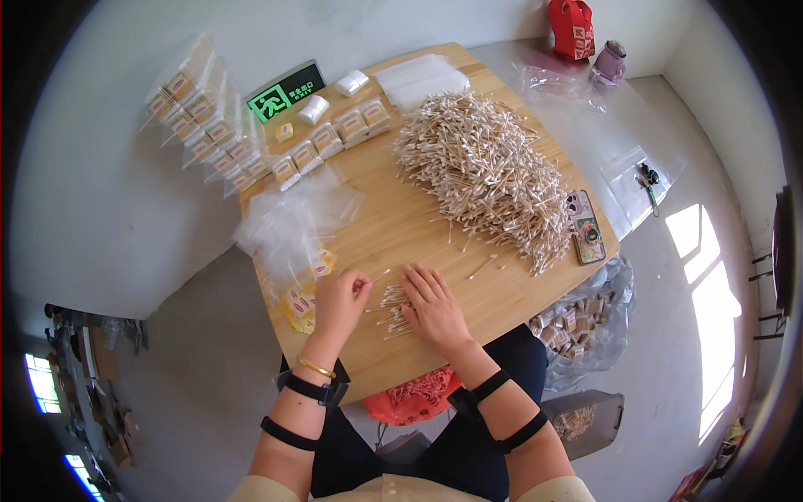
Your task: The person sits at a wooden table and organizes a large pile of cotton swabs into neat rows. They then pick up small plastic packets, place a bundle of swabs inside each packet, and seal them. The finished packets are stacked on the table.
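While both hands worked at the near edge of the wooden worktop (468, 309), the right hand (433, 308) lay flat and released on a small batch of cotton swabs (393, 311), and the left hand (339, 299) pinched one swab just left of it. The big swab pile (485, 167) sat far right beside a phone (585, 226); clear bags (293, 222) lay left, with filled packs (335, 138) at the far edge.
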`<state>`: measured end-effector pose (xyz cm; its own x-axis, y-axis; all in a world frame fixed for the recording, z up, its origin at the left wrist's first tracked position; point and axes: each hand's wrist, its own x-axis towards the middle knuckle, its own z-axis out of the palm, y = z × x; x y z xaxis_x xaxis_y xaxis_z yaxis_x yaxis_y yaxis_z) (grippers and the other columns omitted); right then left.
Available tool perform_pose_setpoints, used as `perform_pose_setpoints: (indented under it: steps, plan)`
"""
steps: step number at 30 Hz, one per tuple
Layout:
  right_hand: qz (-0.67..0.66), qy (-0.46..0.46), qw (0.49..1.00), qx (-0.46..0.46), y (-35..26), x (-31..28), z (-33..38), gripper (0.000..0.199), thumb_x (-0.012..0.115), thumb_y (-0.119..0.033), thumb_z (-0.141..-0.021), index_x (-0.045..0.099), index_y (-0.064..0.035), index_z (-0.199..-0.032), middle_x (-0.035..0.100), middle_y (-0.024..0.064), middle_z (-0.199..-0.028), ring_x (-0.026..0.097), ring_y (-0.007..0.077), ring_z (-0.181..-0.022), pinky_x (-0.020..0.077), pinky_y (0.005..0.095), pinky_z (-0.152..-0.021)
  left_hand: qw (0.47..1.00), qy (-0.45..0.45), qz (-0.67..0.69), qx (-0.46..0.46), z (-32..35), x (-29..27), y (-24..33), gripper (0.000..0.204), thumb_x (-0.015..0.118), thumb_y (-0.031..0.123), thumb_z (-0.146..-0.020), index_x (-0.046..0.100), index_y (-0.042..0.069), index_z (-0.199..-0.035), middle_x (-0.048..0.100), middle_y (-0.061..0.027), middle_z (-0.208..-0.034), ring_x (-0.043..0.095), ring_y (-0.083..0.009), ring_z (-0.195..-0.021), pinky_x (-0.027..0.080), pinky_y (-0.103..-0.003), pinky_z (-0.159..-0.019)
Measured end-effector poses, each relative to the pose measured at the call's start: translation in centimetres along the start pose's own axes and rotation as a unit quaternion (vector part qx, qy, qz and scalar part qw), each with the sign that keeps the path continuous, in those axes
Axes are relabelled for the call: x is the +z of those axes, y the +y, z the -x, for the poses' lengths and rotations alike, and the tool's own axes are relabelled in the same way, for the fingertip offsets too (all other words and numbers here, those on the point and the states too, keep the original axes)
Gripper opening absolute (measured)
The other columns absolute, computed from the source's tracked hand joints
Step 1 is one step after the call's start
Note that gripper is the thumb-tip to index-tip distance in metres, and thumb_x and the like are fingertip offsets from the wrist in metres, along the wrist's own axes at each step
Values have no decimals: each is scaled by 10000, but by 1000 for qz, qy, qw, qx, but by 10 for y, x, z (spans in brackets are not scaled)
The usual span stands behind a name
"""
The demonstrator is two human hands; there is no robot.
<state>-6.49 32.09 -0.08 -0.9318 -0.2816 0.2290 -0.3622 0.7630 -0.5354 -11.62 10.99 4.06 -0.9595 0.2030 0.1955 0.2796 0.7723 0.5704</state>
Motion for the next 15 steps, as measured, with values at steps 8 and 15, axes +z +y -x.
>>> perform_pose_setpoints:
  steps: [8,15]
  plan:
    - [26,160,975,150,43,-51,19,436,682,-30,-850,632,-80,-1280,593,129,-1303,547,351,-1185,444,469,-1039,987,-87,-79,106,20,46,38,646,660,348,-983,466,14,-1501,432,-212,-1578,402,-412,-1457,319,-544,-1194]
    - [177,107,977,61,96,-93,32,464,649,-26,-805,675,-138,-1254,584,51,-1361,548,297,-1188,457,441,-1013,976,-136,-122,121,53,61,34,809,588,484,-1003,307,52,-1626,256,-206,-1698,234,-425,-1566,164,-633,-1259]
